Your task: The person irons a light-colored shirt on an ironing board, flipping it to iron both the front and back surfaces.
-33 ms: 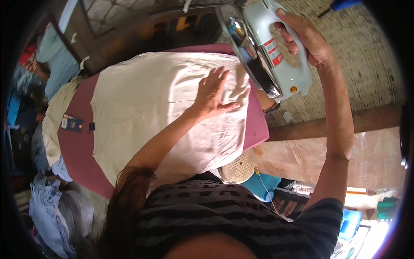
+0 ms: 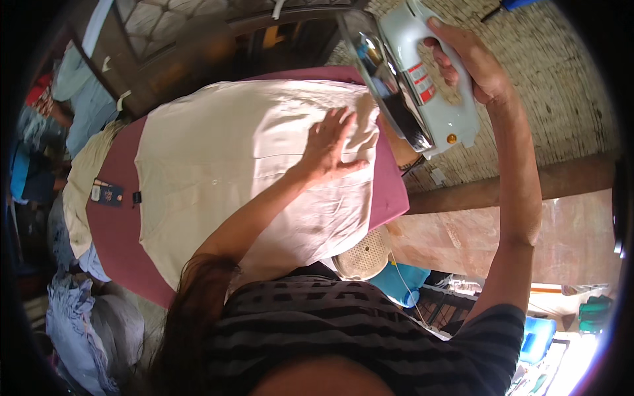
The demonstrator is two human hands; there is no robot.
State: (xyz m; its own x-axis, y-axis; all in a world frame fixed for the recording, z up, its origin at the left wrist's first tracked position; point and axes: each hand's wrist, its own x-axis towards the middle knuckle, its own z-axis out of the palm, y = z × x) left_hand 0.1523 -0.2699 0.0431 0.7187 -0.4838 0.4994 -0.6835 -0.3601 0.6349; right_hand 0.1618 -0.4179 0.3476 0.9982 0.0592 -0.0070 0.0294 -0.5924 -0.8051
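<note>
A cream garment [image 2: 198,175] lies spread over a maroon ironing board [image 2: 122,254], with wrinkles toward its right end. On that wrinkled part my left hand [image 2: 327,145] rests flat, palm down and fingers spread. Raised at the upper right, my right hand [image 2: 465,59] wraps round the handle of a pale grey clothes iron [image 2: 432,122]. The iron's shiny soleplate is tilted up on its side, facing left, and appears to be held above the board's right end. A dark tag [image 2: 112,195] lies on the maroon cover, beside the garment's neckline.
Piled clothes [image 2: 72,317] lie at the lower left, and more fabric hangs at the far left. Dark wooden furniture [image 2: 178,59] stands behind the board. A beige perforated seat [image 2: 362,256] and a blue container [image 2: 403,284] are below its right end, near a thin white cord.
The view has shifted very slightly. Both hands and the iron stay almost where they were.
</note>
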